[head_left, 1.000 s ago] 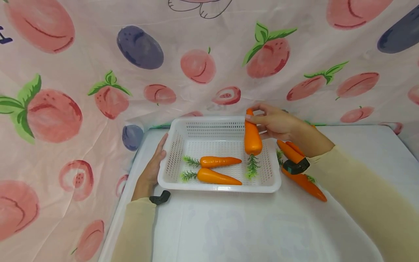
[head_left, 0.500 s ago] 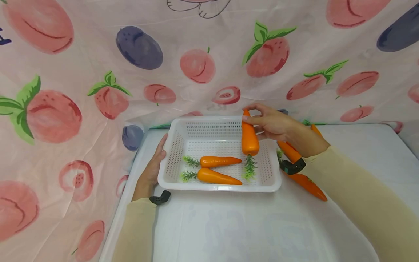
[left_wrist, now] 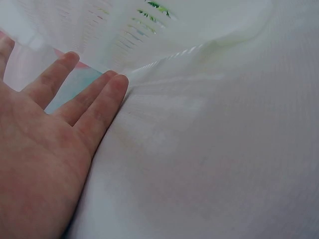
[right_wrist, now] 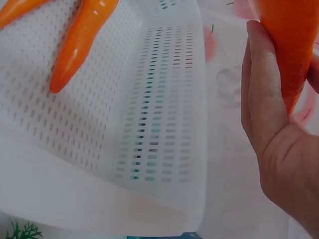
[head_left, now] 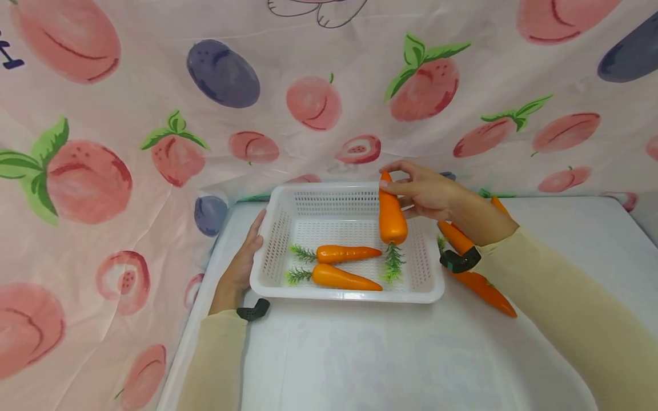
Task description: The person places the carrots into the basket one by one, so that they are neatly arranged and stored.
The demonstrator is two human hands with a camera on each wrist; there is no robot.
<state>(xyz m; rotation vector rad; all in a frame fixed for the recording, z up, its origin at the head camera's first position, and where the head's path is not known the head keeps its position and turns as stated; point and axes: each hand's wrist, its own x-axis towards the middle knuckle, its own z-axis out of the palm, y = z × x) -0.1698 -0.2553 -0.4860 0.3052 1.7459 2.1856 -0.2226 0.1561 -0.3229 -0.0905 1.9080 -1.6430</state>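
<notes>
My right hand point(head_left: 429, 191) pinches an orange carrot point(head_left: 393, 220) near its narrow tip, over the right part of a white plastic basket point(head_left: 345, 294). The carrot's green leafy end points down toward me. In the right wrist view the fingers lie along the carrot point(right_wrist: 291, 45), outside the basket wall point(right_wrist: 159, 109). Inside the basket lie two more carrots, an upper carrot point(head_left: 348, 253) and a lower carrot point(head_left: 344, 277), leaves to the left. My left hand point(head_left: 239, 265) rests with extended fingers against the basket's left side; the left wrist view shows the straight fingers point(left_wrist: 102, 107) at its wall.
Several more carrots point(head_left: 485, 294) lie on the white tabletop point(head_left: 360, 354) right of the basket, partly hidden under my right wrist and sleeve. A fruit-print cloth point(head_left: 308, 57) hangs behind the table and down its left side.
My right hand has shifted slightly left with the carrot, then held nearly still. The left hand and basket stay in place; the head view drifts a little.
</notes>
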